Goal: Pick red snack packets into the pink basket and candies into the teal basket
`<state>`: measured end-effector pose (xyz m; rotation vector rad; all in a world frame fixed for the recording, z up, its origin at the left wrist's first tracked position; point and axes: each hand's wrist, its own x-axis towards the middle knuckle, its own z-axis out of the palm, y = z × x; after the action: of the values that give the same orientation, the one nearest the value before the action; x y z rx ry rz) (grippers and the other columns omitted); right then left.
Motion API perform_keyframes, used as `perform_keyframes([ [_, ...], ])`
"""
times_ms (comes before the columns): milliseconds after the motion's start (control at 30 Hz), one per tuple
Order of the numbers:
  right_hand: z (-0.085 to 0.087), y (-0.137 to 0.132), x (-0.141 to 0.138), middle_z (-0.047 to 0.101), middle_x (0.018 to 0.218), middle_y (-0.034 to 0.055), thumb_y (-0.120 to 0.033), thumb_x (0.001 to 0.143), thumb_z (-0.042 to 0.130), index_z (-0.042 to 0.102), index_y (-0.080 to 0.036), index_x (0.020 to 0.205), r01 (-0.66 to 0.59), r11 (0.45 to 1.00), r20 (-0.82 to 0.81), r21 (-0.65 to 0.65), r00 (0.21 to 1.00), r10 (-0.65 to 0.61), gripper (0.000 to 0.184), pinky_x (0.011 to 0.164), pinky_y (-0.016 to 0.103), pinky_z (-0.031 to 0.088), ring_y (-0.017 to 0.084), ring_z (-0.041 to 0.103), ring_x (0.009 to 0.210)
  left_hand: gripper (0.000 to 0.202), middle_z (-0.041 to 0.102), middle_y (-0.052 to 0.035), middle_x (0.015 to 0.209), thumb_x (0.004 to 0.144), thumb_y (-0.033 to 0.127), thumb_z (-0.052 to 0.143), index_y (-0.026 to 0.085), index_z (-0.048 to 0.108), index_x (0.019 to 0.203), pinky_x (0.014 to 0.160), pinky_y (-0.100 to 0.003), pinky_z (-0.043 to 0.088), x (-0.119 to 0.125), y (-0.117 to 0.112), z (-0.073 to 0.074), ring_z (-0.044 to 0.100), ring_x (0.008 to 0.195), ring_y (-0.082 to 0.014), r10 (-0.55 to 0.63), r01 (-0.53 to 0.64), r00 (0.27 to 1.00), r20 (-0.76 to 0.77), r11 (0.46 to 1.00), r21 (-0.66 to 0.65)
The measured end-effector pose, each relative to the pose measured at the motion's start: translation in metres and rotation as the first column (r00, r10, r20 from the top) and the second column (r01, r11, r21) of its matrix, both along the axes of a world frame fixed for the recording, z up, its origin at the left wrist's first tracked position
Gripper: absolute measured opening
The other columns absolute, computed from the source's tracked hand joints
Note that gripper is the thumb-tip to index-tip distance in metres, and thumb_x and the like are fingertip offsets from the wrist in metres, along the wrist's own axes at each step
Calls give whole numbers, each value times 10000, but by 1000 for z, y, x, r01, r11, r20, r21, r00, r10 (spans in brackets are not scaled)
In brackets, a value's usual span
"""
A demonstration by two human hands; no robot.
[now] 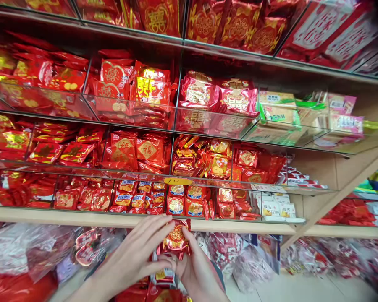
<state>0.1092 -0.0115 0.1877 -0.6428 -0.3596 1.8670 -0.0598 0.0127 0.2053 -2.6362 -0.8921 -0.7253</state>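
In front of the lowest shelf, at the bottom middle of the head view, a small red foil packet with gold double-happiness print is held between my two hands. My left hand lies along its left side, fingers reaching forward to its upper edge and the thumb pointing toward the right hand. My right hand grips it from the right and below, a finger along its right edge. Beneath the hands more red packets lie at the bottom edge, and a white and blue wrapper shows partly between them.
Shelves with glass fronts hold red packets in several compartments. A yellow tag reading 10 sits on one glass strip. White packets and green-edged packs stand to the right. Bagged goods lie below the wooden shelf edge.
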Motion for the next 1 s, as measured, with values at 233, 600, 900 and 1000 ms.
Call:
perform_keyframes([
  [233,-15,-11,-2,679,1036,47,-358,783,655,628,-203,1033,27,999,98,-19,995,-25,295,621,279,521,140,616,714,915,288,-46,1509,761,467,627,369,27,1444,1124,-538,280,7,1,1,283,1374,-257,3,43,996,85,848,-529],
  [600,-5,-12,1,564,1299,71,-589,861,410,474,-260,1278,-116,989,29,95,993,114,535,778,350,519,191,595,1030,747,425,-102,1419,813,292,593,319,170,1429,1024,-455,440,-6,6,6,458,1268,-220,140,258,868,476,691,-675],
  [900,-11,-13,-3,541,1327,78,-574,871,400,474,-255,1275,-144,986,70,84,988,139,521,770,363,527,216,574,1104,756,351,-78,1477,820,341,581,325,141,1434,1089,-439,355,-26,4,16,374,1332,-204,171,88,920,351,785,-613],
  [1000,-13,-14,-2,583,1273,84,-566,882,385,481,-244,1271,-163,983,81,81,984,156,514,747,345,528,209,593,1068,784,343,-95,1480,818,330,580,316,110,1444,1078,-448,375,-19,-4,13,378,1329,-214,103,60,967,232,796,-602],
])
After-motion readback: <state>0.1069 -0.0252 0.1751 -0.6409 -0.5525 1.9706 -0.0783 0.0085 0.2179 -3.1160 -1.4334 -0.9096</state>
